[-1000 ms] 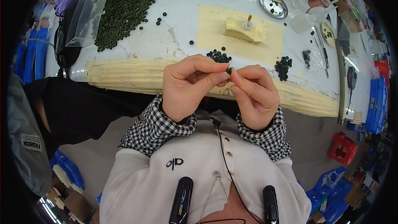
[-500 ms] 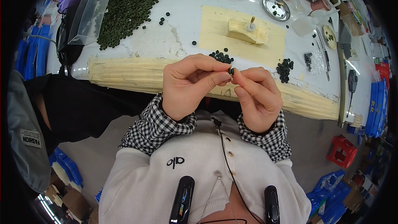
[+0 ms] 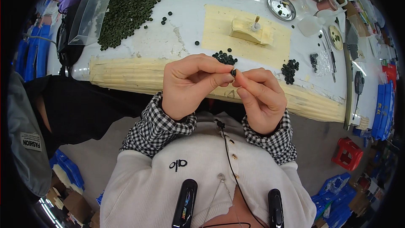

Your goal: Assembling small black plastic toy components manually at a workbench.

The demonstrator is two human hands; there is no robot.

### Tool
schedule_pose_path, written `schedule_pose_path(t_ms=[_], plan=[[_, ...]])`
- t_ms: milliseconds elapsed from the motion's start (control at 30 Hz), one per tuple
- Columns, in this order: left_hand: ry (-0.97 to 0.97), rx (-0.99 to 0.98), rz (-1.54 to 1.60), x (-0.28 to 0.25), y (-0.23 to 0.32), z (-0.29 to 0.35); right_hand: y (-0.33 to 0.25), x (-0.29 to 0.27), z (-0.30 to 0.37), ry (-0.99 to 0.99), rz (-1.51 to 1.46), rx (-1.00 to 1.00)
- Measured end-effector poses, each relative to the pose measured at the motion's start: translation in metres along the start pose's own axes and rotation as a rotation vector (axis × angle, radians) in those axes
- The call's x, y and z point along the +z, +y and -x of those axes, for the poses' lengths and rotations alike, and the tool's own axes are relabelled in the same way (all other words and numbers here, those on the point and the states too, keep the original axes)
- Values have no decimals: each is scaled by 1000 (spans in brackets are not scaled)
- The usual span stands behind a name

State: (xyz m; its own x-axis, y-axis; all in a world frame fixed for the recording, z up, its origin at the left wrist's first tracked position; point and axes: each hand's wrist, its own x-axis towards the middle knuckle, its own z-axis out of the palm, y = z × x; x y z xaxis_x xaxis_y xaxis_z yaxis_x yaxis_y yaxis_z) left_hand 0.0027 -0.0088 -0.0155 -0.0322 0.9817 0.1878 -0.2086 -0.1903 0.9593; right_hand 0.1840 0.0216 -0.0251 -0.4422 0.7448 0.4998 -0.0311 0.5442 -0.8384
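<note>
A small dark green round piece point(image 3: 233, 72) is held up over the table's front edge, between my two hands. My left hand point(image 3: 185, 82) is closed, pinching it between thumb and forefinger. From the other side, my right hand point(image 3: 263, 97) meets the same piece with its forefinger tip; its fingers are bent together and its thumb sits a little lower. What the curled fingers might cover is hidden. Just beyond my left fingertips lies a small pile of dark round pieces point(image 3: 224, 57). Another small pile point(image 3: 290, 71) is to the right of my right hand.
A large heap of dark green pieces point(image 3: 130, 8) spreads at the back left beside a clear plastic box point(image 3: 90, 21). A yellowish block with a peg point(image 3: 251, 31) stands on a cream sheet point(image 3: 215, 21). Farther right are a round metal dish point(image 3: 280, 7) and thin tools point(image 3: 329, 52).
My left hand and the small dark piece have shifted slightly to the left. The right hand has barely moved, and the piece appears turned a little.
</note>
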Motion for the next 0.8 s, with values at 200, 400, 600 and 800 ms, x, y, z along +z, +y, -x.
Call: schedule_pose_path(t_ms=[200,400,600,800], plan=[[-13,-30,28,-2,1,0,-1,1,0,12,-6,9],[-12,-22,22,-2,1,1,-1,2,2,31,9,14],[-6,0,-6,-1,3,1,-1,2,0,10,38,-20],[-35,-12,-39,-4,5,2,2,1,-1,-4,72,-81]])
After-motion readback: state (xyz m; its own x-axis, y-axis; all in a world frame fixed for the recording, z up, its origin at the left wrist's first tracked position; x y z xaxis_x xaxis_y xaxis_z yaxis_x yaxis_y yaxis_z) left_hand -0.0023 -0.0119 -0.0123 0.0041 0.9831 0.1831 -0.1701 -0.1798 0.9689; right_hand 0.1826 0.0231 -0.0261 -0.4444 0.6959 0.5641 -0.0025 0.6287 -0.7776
